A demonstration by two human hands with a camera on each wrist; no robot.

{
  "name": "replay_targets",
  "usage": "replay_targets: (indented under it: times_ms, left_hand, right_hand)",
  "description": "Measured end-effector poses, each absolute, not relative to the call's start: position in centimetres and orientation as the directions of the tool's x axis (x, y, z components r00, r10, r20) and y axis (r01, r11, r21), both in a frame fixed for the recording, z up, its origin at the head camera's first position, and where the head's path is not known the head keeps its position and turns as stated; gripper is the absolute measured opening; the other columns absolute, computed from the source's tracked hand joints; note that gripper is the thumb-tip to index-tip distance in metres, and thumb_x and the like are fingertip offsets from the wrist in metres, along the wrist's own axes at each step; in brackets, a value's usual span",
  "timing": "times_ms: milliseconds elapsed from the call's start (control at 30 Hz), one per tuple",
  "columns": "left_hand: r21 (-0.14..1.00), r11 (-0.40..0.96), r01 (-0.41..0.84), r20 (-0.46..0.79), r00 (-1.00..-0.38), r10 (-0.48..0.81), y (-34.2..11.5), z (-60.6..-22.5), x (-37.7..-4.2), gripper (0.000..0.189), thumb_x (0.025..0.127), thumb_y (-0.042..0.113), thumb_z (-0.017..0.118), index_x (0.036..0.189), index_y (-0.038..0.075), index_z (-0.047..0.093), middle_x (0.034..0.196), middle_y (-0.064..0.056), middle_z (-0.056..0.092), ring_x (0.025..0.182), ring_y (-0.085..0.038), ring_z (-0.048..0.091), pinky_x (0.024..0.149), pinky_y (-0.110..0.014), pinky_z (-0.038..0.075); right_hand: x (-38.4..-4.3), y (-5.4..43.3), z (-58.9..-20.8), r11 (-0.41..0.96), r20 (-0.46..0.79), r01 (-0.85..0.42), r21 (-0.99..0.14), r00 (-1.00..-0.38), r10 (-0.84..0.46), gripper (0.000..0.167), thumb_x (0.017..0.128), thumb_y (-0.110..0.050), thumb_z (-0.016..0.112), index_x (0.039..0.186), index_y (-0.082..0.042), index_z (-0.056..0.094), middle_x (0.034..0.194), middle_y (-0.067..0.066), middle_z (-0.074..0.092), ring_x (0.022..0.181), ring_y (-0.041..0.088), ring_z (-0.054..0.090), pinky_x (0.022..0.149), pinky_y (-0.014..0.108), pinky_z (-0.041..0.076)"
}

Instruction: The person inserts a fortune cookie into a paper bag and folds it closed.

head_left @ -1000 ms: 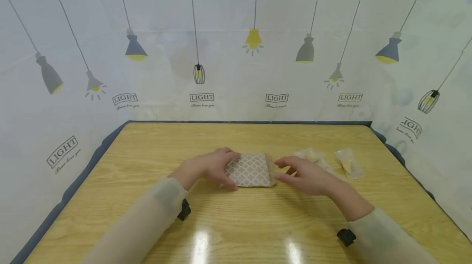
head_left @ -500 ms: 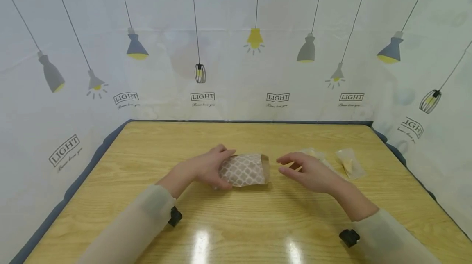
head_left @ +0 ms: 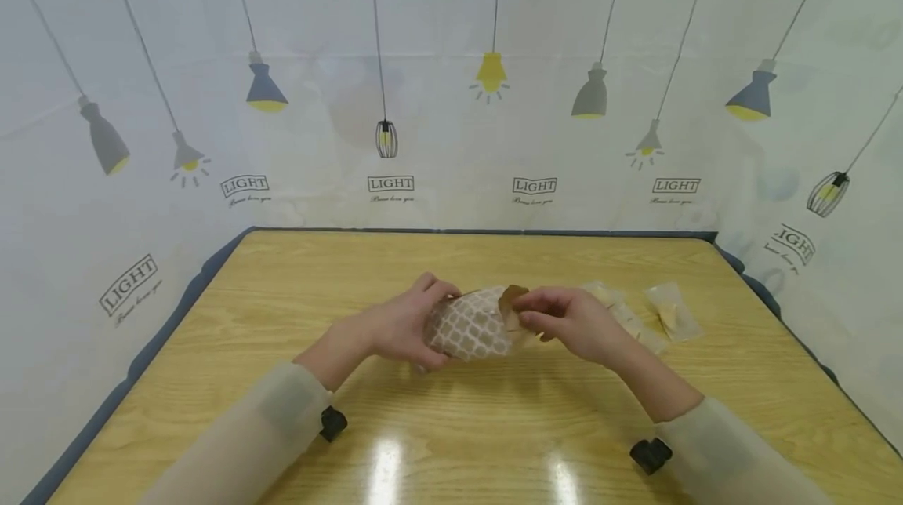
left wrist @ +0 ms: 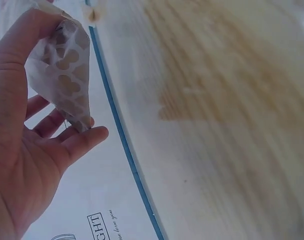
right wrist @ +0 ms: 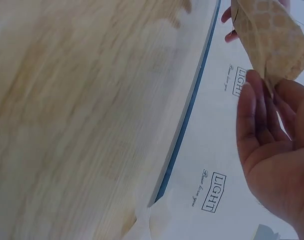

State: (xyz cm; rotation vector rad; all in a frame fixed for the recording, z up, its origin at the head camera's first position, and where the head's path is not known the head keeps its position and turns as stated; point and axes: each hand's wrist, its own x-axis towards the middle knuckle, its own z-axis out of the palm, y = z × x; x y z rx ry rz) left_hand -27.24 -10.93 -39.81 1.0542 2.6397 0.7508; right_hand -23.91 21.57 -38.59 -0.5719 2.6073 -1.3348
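A small brown paper bag (head_left: 469, 326) with a white lattice pattern is held puffed out over the table in the head view. My left hand (head_left: 405, 325) grips its left end, thumb along the near edge and fingers along the far edge. At the right end the bag's mouth gapes and shows plain brown paper. There my right hand (head_left: 574, 322) pinches the rim of the mouth between thumb and fingers. The right wrist view shows those fingertips (right wrist: 248, 90) at a corner of the paper. In the left wrist view the bag's folded end (left wrist: 69, 75) lies within the left hand.
Behind the right hand lie clear packets (head_left: 635, 325) with pale contents, partly covered by it. Farther right is another clear packet (head_left: 672, 311) with a yellowish piece inside. The wooden table (head_left: 451, 426) ends at a wall covering (head_left: 451, 97) printed with lamps.
The left hand has lifted and tilted the bag, which was lying flat. The bag's mouth has widened, and the right hand has moved from beside it to take its rim.
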Motion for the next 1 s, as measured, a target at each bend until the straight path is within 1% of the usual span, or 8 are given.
replay_targets:
  times_ms: [167, 267, 433, 533, 633, 767, 867, 1000]
  left_hand:
    - [0.522, 0.601, 0.605, 0.024, -0.715, 0.699, -10.9, -39.4, -26.7, 0.095, 0.078, 0.026, 0.094, 0.157, 0.015, 0.042, 0.142, -0.009, 0.044, 0.121, -0.02, 0.054, 0.109, -0.041, 0.057]
    - [0.516, 0.588, 0.623, 0.052, -0.708, 0.705, -10.9, -39.4, -26.6, 0.093, 0.078, 0.025, 0.093, 0.155, 0.013, 0.043, 0.14, -0.009, 0.045, 0.118, -0.02, 0.055, 0.106, -0.04, 0.058]
    - [0.518, 0.582, 0.626, 0.086, -0.716, 0.693, -11.2, -39.8, -26.7, 0.095, 0.077, 0.026, 0.094, 0.155, 0.011, 0.042, 0.142, -0.012, 0.043, 0.121, -0.024, 0.056, 0.109, -0.045, 0.058]
    - [0.522, 0.589, 0.618, 0.091, -0.726, 0.681, -11.5, -40.0, -26.7, 0.097, 0.078, 0.027, 0.095, 0.156, 0.011, 0.041, 0.143, -0.014, 0.041, 0.123, -0.027, 0.056, 0.112, -0.047, 0.056]
    - [0.516, 0.593, 0.618, 0.093, -0.729, 0.678, -11.6, -40.1, -26.7, 0.097, 0.078, 0.027, 0.095, 0.156, 0.012, 0.04, 0.143, -0.014, 0.041, 0.124, -0.028, 0.056, 0.112, -0.048, 0.056]
    - [0.506, 0.599, 0.621, 0.092, -0.729, 0.678, -11.5, -40.1, -26.7, 0.096, 0.079, 0.028, 0.094, 0.157, 0.013, 0.04, 0.143, -0.013, 0.041, 0.124, -0.027, 0.056, 0.111, -0.047, 0.057]
    - [0.498, 0.599, 0.627, 0.105, -0.73, 0.676, -11.5, -40.1, -26.7, 0.096, 0.078, 0.027, 0.094, 0.157, 0.013, 0.04, 0.143, -0.012, 0.041, 0.123, -0.026, 0.055, 0.11, -0.046, 0.057]
    - [0.491, 0.594, 0.637, 0.132, -0.728, 0.673, -11.3, -40.0, -26.6, 0.098, 0.076, 0.026, 0.095, 0.156, 0.014, 0.041, 0.142, -0.012, 0.041, 0.123, -0.025, 0.055, 0.11, -0.046, 0.057]
  right_hand:
    - [-23.6, 21.2, -38.0, 0.529, 0.037, -0.228, -0.817, -0.937, -0.347, 0.028, 0.107, -0.021, 0.072, 0.132, -0.007, 0.078, 0.115, 0.01, 0.081, 0.094, 0.02, 0.073, 0.081, 0.037, 0.065]
    - [-23.3, 21.2, -37.6, 0.52, 0.047, -0.226, -0.824, -0.941, -0.335, 0.027, 0.108, -0.018, 0.071, 0.131, -0.006, 0.078, 0.112, 0.011, 0.081, 0.093, 0.023, 0.075, 0.08, 0.037, 0.066]
    - [-22.9, 21.3, -37.1, 0.445, -0.001, -0.179, -0.877, -0.927, -0.376, 0.034, 0.107, -0.022, 0.073, 0.137, -0.006, 0.074, 0.118, 0.017, 0.08, 0.094, 0.027, 0.079, 0.08, 0.042, 0.069]
    - [-22.7, 21.2, -37.1, 0.421, -0.052, -0.134, -0.897, -0.914, -0.402, 0.038, 0.105, -0.025, 0.076, 0.138, -0.006, 0.074, 0.125, 0.021, 0.078, 0.096, 0.025, 0.079, 0.081, 0.042, 0.069]
    - [-22.6, 20.9, -37.3, 0.396, -0.074, -0.108, -0.912, -0.906, -0.417, 0.038, 0.105, -0.021, 0.075, 0.139, -0.004, 0.073, 0.131, 0.022, 0.076, 0.098, 0.023, 0.077, 0.086, 0.041, 0.068]
    - [-22.4, 20.7, -37.0, 0.383, -0.087, -0.087, -0.92, -0.905, -0.416, 0.037, 0.106, -0.014, 0.073, 0.14, -0.001, 0.071, 0.122, 0.022, 0.074, 0.098, 0.025, 0.075, 0.091, 0.044, 0.067]
    - [-22.2, 20.6, -36.8, 0.388, -0.082, -0.089, -0.917, -0.912, -0.403, 0.035, 0.106, -0.012, 0.072, 0.138, 0.0, 0.072, 0.116, 0.021, 0.074, 0.096, 0.026, 0.075, 0.089, 0.042, 0.068]
    - [-22.2, 20.5, -36.7, 0.405, -0.059, -0.104, -0.908, -0.927, -0.369, 0.032, 0.107, -0.016, 0.071, 0.135, -0.001, 0.074, 0.12, 0.02, 0.077, 0.094, 0.023, 0.077, 0.085, 0.04, 0.069]
